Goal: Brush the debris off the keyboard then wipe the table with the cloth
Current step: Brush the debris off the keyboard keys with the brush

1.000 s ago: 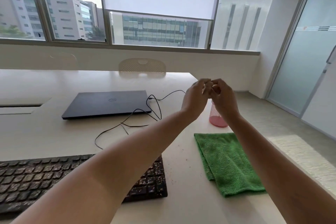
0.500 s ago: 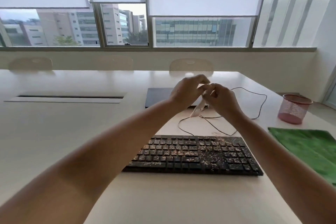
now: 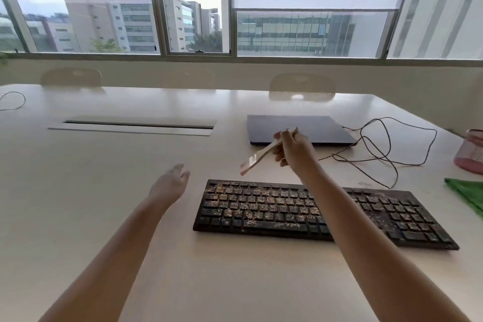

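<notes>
From the head view, a person is reaching both bare arms out over a pale table (image 3: 78,191). The right hand (image 3: 292,150) is hanging above the table behind the keyboard (image 3: 313,213), its fingers curling and pinching the handle of a brush (image 3: 261,155); the brush is slanting down and to the left from the hand, its lower tip hovering above the keyboard's far left corner and not touching it. The left hand (image 3: 170,183) is holding nothing, palm turning inward, fingers loosely together and slightly bent, floating just left of the keyboard; whether it is touching the table is not clear. The keyboard is lying flat near the table's front edge, black, its keys speckled with debris (image 3: 261,204), thickest on the left and middle keys. The right forearm is crossing over its middle. A green cloth (image 3: 467,193) is lying at the right edge of the view, to the right of the keyboard and apart from it, only partly showing. Behind it a pink mesh cup (image 3: 470,151) is sitting, cut off by the frame. A closed laptop (image 3: 313,125) is resting behind the right hand, with a black cable (image 3: 386,144) looping across the table to its right.
</notes>
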